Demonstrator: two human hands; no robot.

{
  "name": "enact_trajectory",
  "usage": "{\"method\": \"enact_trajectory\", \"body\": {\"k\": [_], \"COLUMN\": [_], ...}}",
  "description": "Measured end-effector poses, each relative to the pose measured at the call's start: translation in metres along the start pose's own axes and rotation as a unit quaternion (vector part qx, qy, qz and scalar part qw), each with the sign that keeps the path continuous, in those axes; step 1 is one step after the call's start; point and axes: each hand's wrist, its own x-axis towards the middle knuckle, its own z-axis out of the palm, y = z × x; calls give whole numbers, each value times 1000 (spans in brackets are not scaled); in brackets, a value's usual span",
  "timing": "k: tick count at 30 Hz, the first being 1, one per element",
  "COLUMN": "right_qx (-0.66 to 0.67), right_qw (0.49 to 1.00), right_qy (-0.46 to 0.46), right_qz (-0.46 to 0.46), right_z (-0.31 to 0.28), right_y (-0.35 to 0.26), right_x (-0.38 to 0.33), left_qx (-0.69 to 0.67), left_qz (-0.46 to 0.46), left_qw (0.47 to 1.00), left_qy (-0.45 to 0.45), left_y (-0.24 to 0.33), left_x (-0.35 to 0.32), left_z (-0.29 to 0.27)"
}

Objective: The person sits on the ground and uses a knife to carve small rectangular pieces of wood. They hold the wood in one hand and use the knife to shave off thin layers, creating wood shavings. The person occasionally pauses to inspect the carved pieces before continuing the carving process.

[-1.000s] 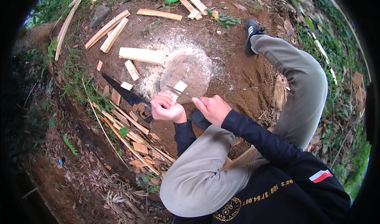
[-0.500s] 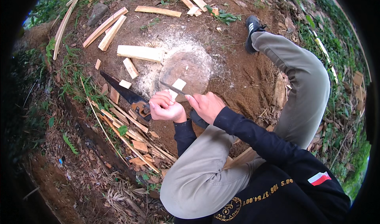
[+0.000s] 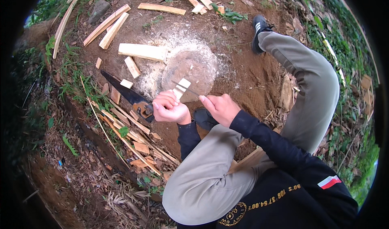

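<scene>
Holding the wood piece (image 3: 181, 88) firmly is the main point of this step, I think: the left hand (image 3: 169, 107) should keep it from turning while the blade (image 3: 187, 89) works on it, and the cut should go away from the fingers, with small strokes.

The left hand is closed in a fist around the lower end of the pale wood piece, which sticks up just above the knuckles. The right hand (image 3: 219, 108) is closed around a thin knife, and its blade runs up and to the left until it touches the wood piece, just above the left fist. Both hands are near each other, over the knee.

Just beyond the grip is a round stump (image 3: 190, 69) with sawdust around it. Left of the left hand a saw (image 3: 129, 95) lies on the soil, its handle almost touching the fist. More offcuts (image 3: 142, 51) lie farther off.
</scene>
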Motion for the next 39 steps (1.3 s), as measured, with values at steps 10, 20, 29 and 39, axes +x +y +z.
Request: {"method": "enact_trajectory", "body": {"k": [10, 20, 29, 39], "right_qx": [-46, -49, -67, -93], "right_qw": [997, 998, 996, 994], "right_qy": [-4, -5, 43, 23], "right_qz": [-60, -40, -42, -48], "right_z": [17, 20, 33, 15], "right_y": [-3, -15, -11, -12], "right_x": [11, 22, 35, 23], "left_qx": [22, 46, 70, 86], "left_qz": [19, -9, -1, 32], "left_qw": [1000, 999, 998, 995], "left_qy": [0, 16, 5, -26], "left_y": [-1, 0, 7, 2], "left_x": [-4, -1, -2, -3], "left_z": [2, 2, 9, 12]}}
